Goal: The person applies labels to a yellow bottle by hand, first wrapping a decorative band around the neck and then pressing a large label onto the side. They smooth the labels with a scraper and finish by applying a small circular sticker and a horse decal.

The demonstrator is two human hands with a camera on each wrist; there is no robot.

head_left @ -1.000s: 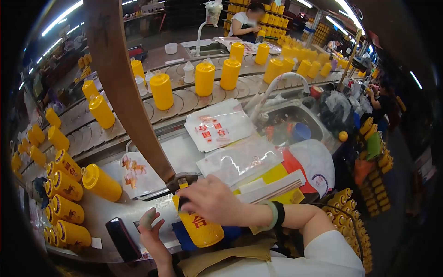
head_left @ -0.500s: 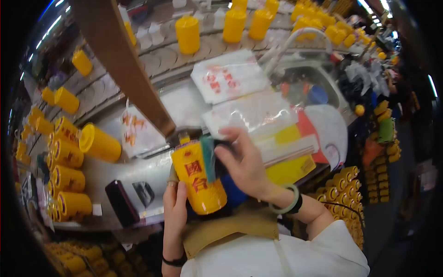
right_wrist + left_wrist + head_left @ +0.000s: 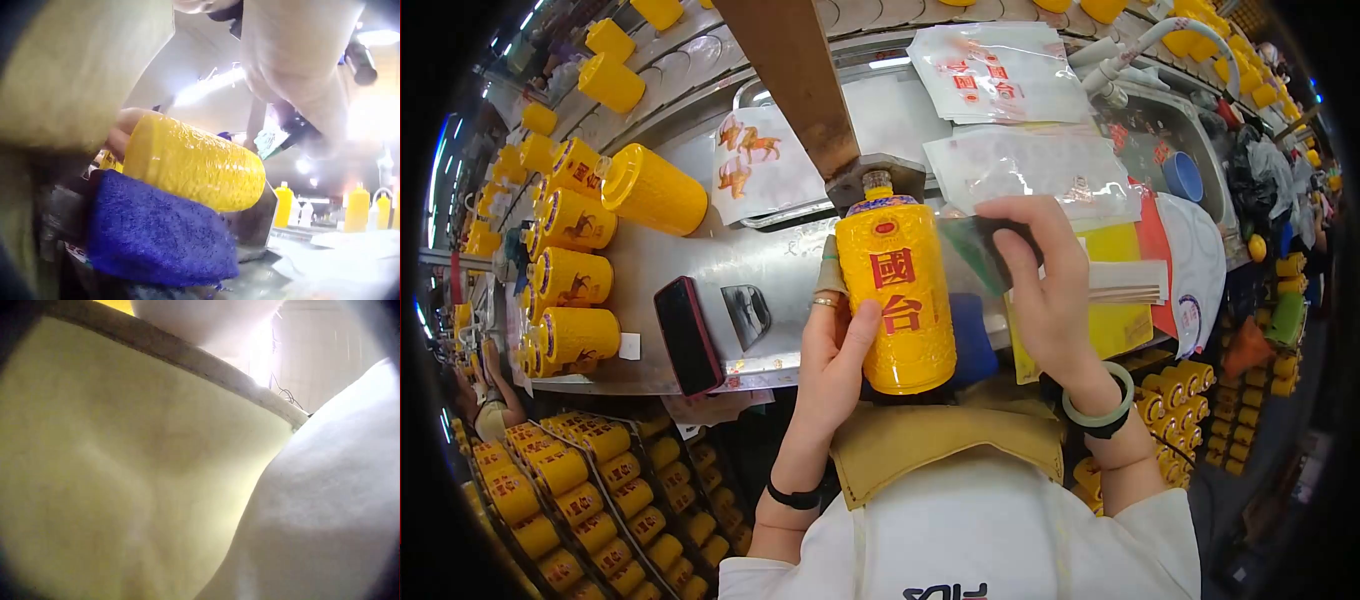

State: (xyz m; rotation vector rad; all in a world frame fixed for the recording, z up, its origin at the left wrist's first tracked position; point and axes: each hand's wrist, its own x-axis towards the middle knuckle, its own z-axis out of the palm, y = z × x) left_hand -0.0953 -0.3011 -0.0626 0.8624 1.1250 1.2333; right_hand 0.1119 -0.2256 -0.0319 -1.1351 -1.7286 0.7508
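Observation:
A yellow bottle (image 3: 897, 300) with red characters lies in front of the person, its neck at a metal bracket (image 3: 876, 180) on a wooden post. The left hand (image 3: 832, 360) grips its left side, thumb on the front. To its right the right hand (image 3: 1045, 290) pinches a dark, greenish flat piece (image 3: 980, 250), apart from the bottle's body. In the right wrist view the yellow bottle (image 3: 194, 162) is above a blue cloth (image 3: 156, 231), with the right hand (image 3: 294, 69) above and to the right. The left wrist view shows mostly apron cloth (image 3: 125, 462).
A phone (image 3: 688, 335) and a small dark-printed piece (image 3: 746, 315) lie on the metal table. Yellow bottles (image 3: 578, 335) stand in a row at left. Printed sheets (image 3: 1000, 75), a sink (image 3: 1150, 125) with a blue cup (image 3: 1182, 176) and a white cap (image 3: 1190, 265) are beyond and right.
The left hand has come from beside the phone to grip the bottle. The right hand has moved off the bottle to the right with the flat piece. The head view has shifted downward.

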